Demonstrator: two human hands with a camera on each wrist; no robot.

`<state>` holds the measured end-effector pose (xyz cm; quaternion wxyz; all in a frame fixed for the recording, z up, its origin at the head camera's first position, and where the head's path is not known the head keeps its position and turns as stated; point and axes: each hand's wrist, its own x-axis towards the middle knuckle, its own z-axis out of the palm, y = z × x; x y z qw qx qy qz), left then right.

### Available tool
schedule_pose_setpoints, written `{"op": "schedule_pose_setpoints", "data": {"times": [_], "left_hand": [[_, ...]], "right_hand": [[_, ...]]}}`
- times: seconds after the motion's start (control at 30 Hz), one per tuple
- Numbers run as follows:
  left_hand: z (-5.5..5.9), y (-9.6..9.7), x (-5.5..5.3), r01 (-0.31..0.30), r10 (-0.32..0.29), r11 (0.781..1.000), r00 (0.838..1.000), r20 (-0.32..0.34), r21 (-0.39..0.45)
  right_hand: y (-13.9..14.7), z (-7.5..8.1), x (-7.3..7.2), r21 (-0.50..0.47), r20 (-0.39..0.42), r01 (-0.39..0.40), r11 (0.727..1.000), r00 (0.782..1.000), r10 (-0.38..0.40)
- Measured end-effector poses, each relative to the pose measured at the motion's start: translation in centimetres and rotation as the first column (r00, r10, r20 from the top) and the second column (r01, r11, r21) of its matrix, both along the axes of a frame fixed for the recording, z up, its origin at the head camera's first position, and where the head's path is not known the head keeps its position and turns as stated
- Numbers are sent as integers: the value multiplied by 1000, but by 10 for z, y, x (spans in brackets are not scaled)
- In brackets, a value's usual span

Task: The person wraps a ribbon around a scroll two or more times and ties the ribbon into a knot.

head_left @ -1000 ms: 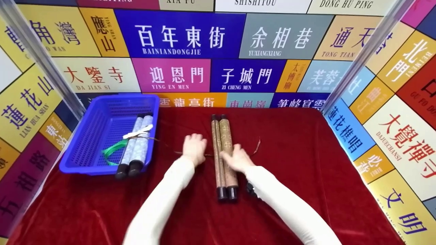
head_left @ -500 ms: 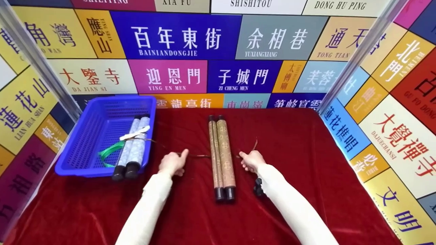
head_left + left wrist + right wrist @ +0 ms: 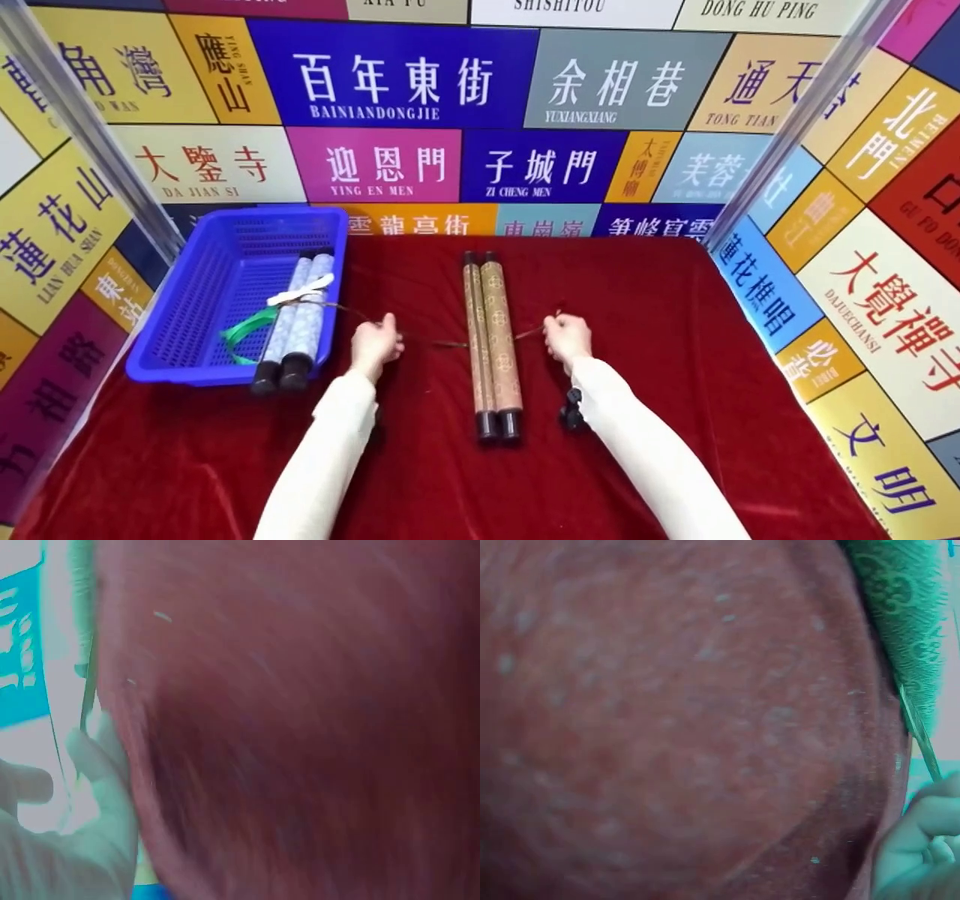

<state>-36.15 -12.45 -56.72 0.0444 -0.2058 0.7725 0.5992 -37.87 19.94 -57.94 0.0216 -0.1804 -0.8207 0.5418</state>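
A brown, gold-patterned scroll (image 3: 501, 337) lies upright in the head view as two rolls side by side, with black end knobs. A thin brown cord (image 3: 450, 345) runs beneath it and comes out on both sides. To its left, my left hand (image 3: 375, 343) has its fingers curled at the cord; in the left wrist view the cord (image 3: 91, 686) reaches the fingertips, with the thumb standing apart. On the other side, my right hand (image 3: 568, 336) pinches the cord near its end. The right wrist view shows the cord (image 3: 921, 735) stretching from the roll into the curled fingers.
A blue plastic basket (image 3: 142, 360) stands at the left. Light-blue rolls (image 3: 306, 322) with black knobs lean over its front rim, with a white strip (image 3: 300, 290) across them and a green ribbon (image 3: 251, 326) beside. Red velvet cloth (image 3: 637, 300) covers the table; sign-printed walls (image 3: 390, 75) enclose it.
My right hand has left the scroll, moved right and taken the cord, which now rises toward it. My left hand has shifted left, away from the scroll, onto the cord.
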Motion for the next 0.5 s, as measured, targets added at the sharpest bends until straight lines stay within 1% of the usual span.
{"op": "schedule_pose_setpoints", "data": {"times": [0.03,0.07,0.1,0.13,0.17,0.2,0.23,0.3,0.4,0.5], "left_hand": [[0,-2,-2,-24,22,993,1000,19,120],[0,-4,-4,-49,41,973,998,40,227],[-1,-6,-6,-73,57,946,997,60,316],[-1,-8,-7,-85,60,928,995,80,362],[-2,-10,-7,-85,54,919,994,91,386],[-2,-11,-8,-78,44,915,995,94,396],[-2,-11,-7,-70,36,917,995,93,393],[0,-11,-6,-47,13,922,996,92,384],[5,-8,-4,23,-57,937,995,88,348],[9,-4,-3,112,-139,953,987,76,282]], "right_hand": [[1,1,-1,21,-45,24,999,999,-23],[2,3,-1,51,-91,53,997,995,-48],[4,5,-1,78,-126,83,993,989,-73],[5,7,-1,102,-157,119,988,982,-102],[7,8,0,124,-186,155,980,974,-130],[9,10,0,142,-213,191,971,964,-159],[11,11,0,145,-236,222,964,954,-184],[15,13,0,119,-272,274,954,933,-234],[21,16,0,61,-312,324,944,905,-290],[25,20,0,-10,-330,341,940,886,-325]]}}
